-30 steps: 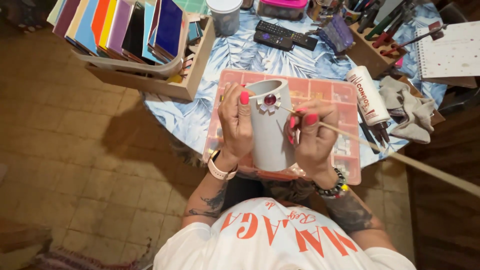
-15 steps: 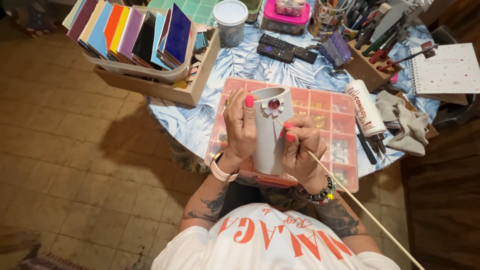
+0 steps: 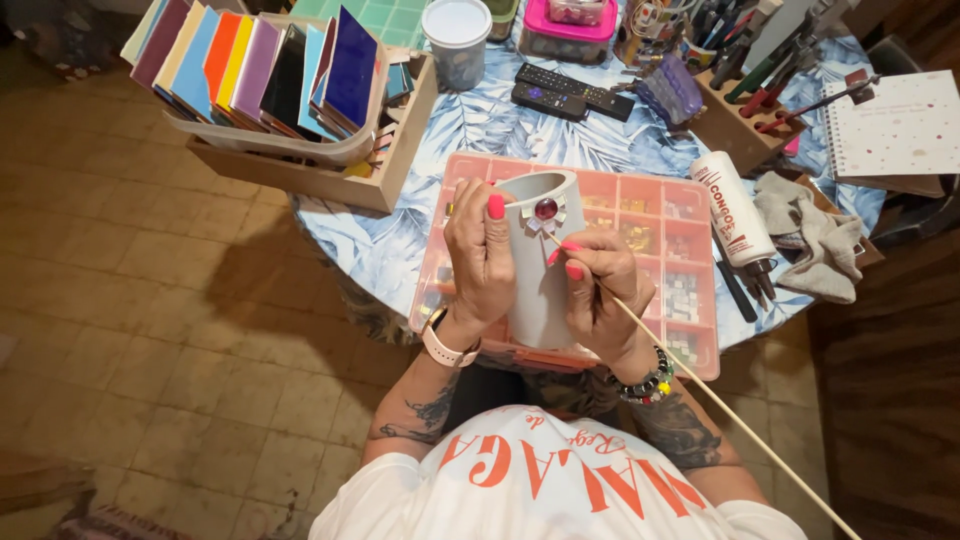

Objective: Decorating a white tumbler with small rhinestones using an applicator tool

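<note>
My left hand (image 3: 478, 262) wraps the grey tube (image 3: 541, 262), steadying it | right hand (image 3: 598, 290) pinches thin stick (image 3: 700, 385), tip at red gem (image 3: 546, 209) near tube's far rim | tube's long axis runs away from me, over pink bead tray (image 3: 690, 290) | tile box (image 3: 300, 165) far left of tube.

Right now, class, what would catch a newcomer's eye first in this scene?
At the centre, the left hand grips a grey cylinder bearing a red gem, while the right hand works there with a thin wooden stick. Under them lies a pink compartment tray; upper left stands a wooden box of coloured tiles.
</note>
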